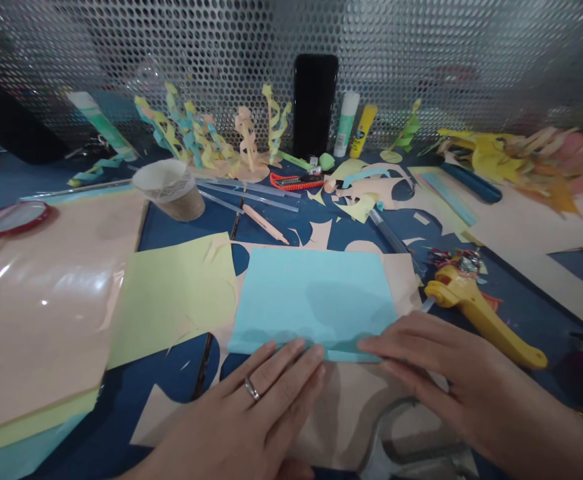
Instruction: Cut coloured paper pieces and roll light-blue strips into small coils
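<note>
A light blue sheet of paper [316, 293] lies in front of me, with a narrow fold along its near edge. My left hand [266, 393] lies with its fingers extended, the fingertips resting on the near edge left of centre; a ring is on one finger. At the near right corner, my right hand [431, 373] pinches the folded edge between thumb and fingers. Beneath the blue sheet is cut pink paper [406, 273]. Yellow-green paper [171, 300] sits to its left. Metal scissors [386, 440] are partly visible below my right hand.
Behind the paper are a paper cup [171, 190], a red cutter [296, 181], a marker [266, 225], glue sticks [346, 125] and an upright phone [314, 107]. A yellow glue gun [491, 320] lies right; wrapped sheets [46, 300] lie left. Paper spirals stand by the perforated metal panel [381, 47].
</note>
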A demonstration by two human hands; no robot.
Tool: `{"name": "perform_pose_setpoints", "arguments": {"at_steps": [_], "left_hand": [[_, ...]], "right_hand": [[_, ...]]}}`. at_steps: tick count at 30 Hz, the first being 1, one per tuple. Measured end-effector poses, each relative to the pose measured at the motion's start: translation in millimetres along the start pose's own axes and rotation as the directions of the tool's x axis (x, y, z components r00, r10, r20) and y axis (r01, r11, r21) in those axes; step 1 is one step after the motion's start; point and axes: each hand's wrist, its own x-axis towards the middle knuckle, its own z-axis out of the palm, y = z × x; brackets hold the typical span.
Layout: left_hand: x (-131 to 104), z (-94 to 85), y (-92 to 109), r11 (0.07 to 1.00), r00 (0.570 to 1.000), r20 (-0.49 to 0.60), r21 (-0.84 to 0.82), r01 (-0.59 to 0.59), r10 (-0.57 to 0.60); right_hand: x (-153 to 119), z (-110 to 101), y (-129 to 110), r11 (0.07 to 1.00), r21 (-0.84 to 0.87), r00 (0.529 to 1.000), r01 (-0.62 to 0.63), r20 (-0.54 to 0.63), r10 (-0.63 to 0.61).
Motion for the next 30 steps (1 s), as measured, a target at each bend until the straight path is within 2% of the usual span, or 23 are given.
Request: {"name": "perform_pose_setpoints", "arguments": {"at_steps": [3, 7, 10, 15, 19, 25, 30], "left_hand": [[-0.3, 0.5, 0.7, 0.999, 1.0, -0.004, 0.051, -0.018, 0.018], [-1.6, 1.0, 3.3, 0.996, 0.999, -0.022, 0.082, 0.03, -0.029], [-3.2, 2.1, 4.5, 0.996, 0.999, -0.034, 0.077, 0.039, -0.037], [-3.5, 2.5, 4.7, 0.995, 0.998, -0.022, 0.082, 0.058, -0.056], [-3.0, 1.3, 4.6, 0.994, 0.997, -0.042, 0.092, 0.062, -0.058], [-6.5, 5.3, 3.8, 0.993, 0.998, -0.05, 0.115, 0.039, -0.034], [-5.5, 6.6, 4.0, 0.992, 0.997, -0.053, 0.103, 0.067, -0.062]], "right_hand": [[-0.9, 2.6, 1.5, 0.999, 0.042, 1.0, -0.011, 0.005, 0.011], [-1.6, 5.3, 3.5, 0.995, 0.057, 0.997, -0.078, 0.019, 0.077], [-1.0, 6.8, 4.5, 0.996, 0.058, 0.998, -0.061, 0.034, 0.059], [-0.2, 7.4, 4.2, 0.997, 0.052, 0.998, -0.053, -0.02, 0.054], [-1.0, 6.8, 5.7, 1.0, 0.018, 1.0, 0.005, 0.023, -0.005], [-0.8, 8.5, 0.5, 1.0, -0.013, 1.0, -0.001, -0.016, 0.001], [0.0, 8.7, -2.1, 0.999, -0.033, 0.999, -0.01, -0.047, 0.008]]}}
